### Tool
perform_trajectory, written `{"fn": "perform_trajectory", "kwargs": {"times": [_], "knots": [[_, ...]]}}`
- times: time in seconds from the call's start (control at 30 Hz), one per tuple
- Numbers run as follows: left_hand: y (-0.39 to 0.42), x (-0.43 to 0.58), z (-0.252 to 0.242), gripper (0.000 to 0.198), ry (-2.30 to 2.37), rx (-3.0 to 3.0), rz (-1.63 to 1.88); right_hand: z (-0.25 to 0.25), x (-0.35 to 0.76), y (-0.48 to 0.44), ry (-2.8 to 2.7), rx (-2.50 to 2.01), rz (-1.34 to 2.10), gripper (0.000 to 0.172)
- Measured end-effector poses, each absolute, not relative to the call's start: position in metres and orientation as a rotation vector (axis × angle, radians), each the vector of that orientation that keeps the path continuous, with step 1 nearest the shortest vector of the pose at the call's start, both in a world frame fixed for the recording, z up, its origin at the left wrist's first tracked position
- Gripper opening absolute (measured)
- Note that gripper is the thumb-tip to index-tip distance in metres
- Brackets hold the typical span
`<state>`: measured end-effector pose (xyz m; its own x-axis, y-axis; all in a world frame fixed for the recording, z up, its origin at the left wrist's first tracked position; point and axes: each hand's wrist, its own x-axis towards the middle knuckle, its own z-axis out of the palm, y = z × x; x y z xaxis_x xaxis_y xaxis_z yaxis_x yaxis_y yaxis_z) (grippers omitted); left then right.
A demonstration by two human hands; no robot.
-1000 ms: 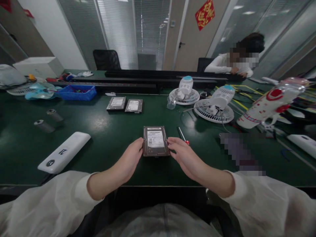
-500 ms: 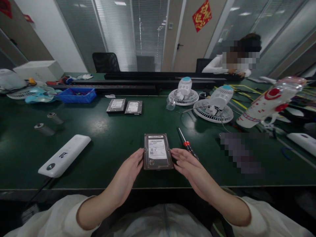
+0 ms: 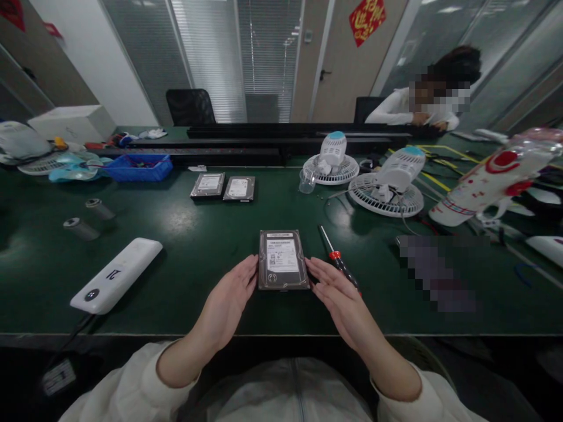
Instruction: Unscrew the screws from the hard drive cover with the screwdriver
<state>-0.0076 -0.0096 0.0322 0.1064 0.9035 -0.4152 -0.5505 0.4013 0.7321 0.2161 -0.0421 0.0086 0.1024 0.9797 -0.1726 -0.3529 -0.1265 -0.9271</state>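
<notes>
A hard drive [image 3: 281,261] with a white label lies face up near the front of the green table, between my two hands. The fingers of my left hand [image 3: 233,293], stretched and held together, press against its left edge. On the opposite edge my right hand [image 3: 338,296] does the same, so the drive is gripped between both hands. Just beyond the right fingers is a screwdriver [image 3: 336,258] with a red and black handle, its shaft pointing away. Two more hard drives, one [image 3: 207,185] beside the other [image 3: 239,189], lie farther back.
On the left are a white handheld device [image 3: 116,275], two metal cylinders [image 3: 81,228] and a blue bin [image 3: 139,169]. White fan parts [image 3: 386,193], a clear cup [image 3: 307,180] and a patterned bottle [image 3: 488,176] stand on the right. A person [image 3: 435,99] sits across the table.
The hard drive has slid slightly away from me, with both hands staying against its sides. The view has shifted a little.
</notes>
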Motion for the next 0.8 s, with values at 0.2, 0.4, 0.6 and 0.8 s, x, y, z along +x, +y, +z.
{"fn": "perform_trajectory", "kwargs": {"times": [0.2,0.4,0.6,0.8], "knots": [[-0.013,-0.012,0.018,0.040,0.906,0.541,1.144,-0.008,0.209,-0.048,-0.926,-1.093,1.279,0.044],[-0.015,-0.023,0.020,0.046,0.951,0.791,1.186,0.014,0.239,-0.062,-1.431,-1.353,0.407,0.045],[-0.002,-0.055,0.042,0.022,1.143,1.420,1.049,0.025,0.257,-0.052,-1.661,-2.006,0.071,0.069],[0.017,-0.066,0.066,0.029,1.207,1.891,0.827,0.024,0.258,-0.041,-1.643,-2.223,0.168,0.032]]}}
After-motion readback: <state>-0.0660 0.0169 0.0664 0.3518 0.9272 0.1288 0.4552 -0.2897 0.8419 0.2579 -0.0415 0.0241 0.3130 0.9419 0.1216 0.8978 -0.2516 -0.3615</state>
